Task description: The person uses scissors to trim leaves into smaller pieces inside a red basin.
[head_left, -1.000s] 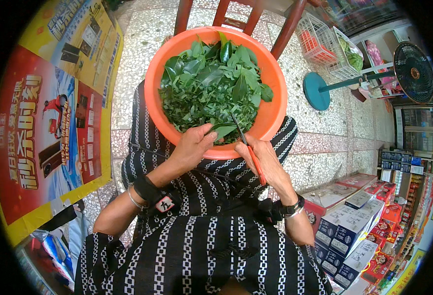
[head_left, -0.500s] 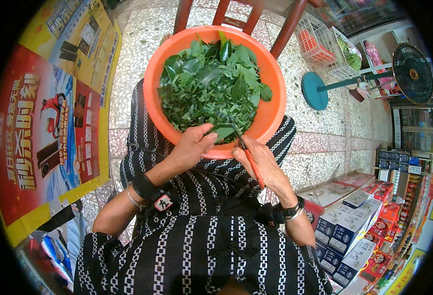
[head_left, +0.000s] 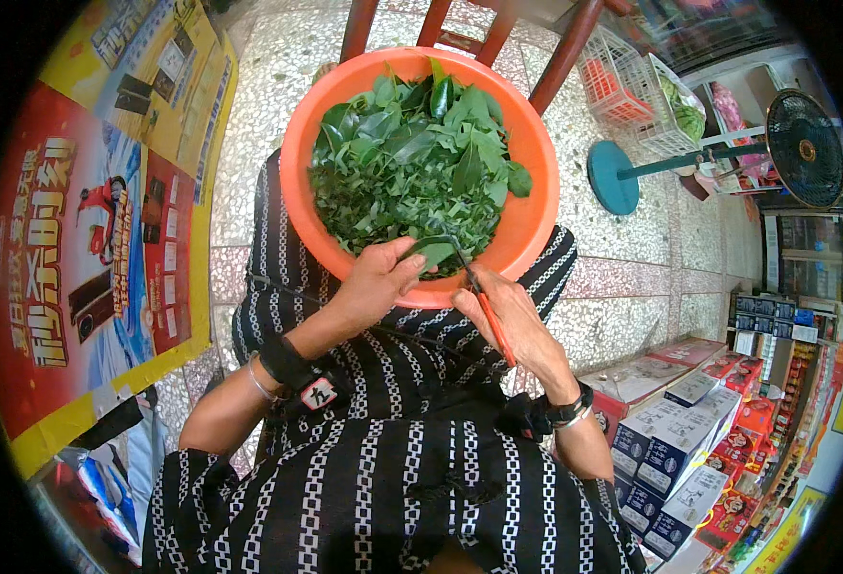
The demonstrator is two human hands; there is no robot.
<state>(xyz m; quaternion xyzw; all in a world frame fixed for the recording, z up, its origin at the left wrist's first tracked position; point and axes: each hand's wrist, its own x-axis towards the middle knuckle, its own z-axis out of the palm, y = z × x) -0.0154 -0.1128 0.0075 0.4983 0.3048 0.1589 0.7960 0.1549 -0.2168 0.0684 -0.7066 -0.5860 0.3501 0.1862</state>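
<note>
An orange plastic basin point(head_left: 533, 215) rests at my lap, heaped with green leaves point(head_left: 407, 143); whole ones lie toward the far side and cut pieces toward the near side. Over its near rim, my left hand point(head_left: 376, 280) pinches a green leaf point(head_left: 432, 252) between thumb and fingers. My right hand point(head_left: 510, 316) is wrapped round a pair of scissors point(head_left: 494, 323) with a red-orange handle. The dark blades point away from me, at the right end of the held leaf. Their tips are hard to make out against the greens.
A reddish wooden chair point(head_left: 460, 38) stands behind the basin. To the right are white plastic crates point(head_left: 615, 81), a fan point(head_left: 804, 148) on a teal base and stacked boxes point(head_left: 670, 450). A printed poster panel point(head_left: 106, 249) runs along the left, beside the speckled floor point(head_left: 622, 258).
The leaf in my left hand has tilted slightly, showing more of its paler face. Both hands keep nearly the same place, and the scissors have barely shifted.
</note>
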